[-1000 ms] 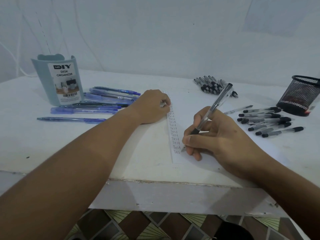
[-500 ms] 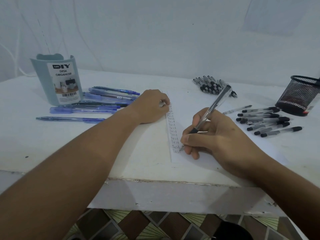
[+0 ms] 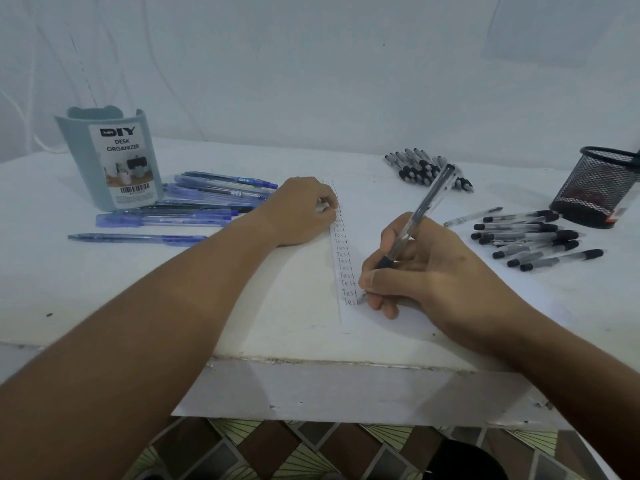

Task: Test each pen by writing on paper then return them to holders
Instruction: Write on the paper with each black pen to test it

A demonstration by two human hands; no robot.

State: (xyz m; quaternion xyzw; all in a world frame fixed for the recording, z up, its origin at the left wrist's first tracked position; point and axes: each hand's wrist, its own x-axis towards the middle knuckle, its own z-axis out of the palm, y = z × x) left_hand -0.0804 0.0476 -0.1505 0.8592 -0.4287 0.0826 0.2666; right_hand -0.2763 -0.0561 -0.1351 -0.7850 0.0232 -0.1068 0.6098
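- A clear pen with a black grip (image 3: pixel 420 213) is pinched in the fingers (image 3: pixel 379 279) of the right hand (image 3: pixel 426 271), curled tight around it, with the tip touching the paper (image 3: pixel 349 308) right at the bottom "Test" of the column.
- The left hand (image 3: pixel 301 211) is rested on the surface (image 3: pixel 104 289) at the paper's left edge near the top, with its fingers curled in. Can't tell if anything is held in there.
- A column of "Test" words is seen running down the paper's left edge between the two hands.
- Blue pens (image 3: pixel 194 206) are scattered flat to the left, just beside the grey-blue desk organizer (image 3: pixel 110 161), which is stood upright.
- Black-capped pens (image 3: pixel 533 237) are laid loose on the right, next to the tilted black mesh holder (image 3: pixel 599 188).
- Another bunch of black pens (image 3: pixel 420 168) is piled further back, beyond the paper.
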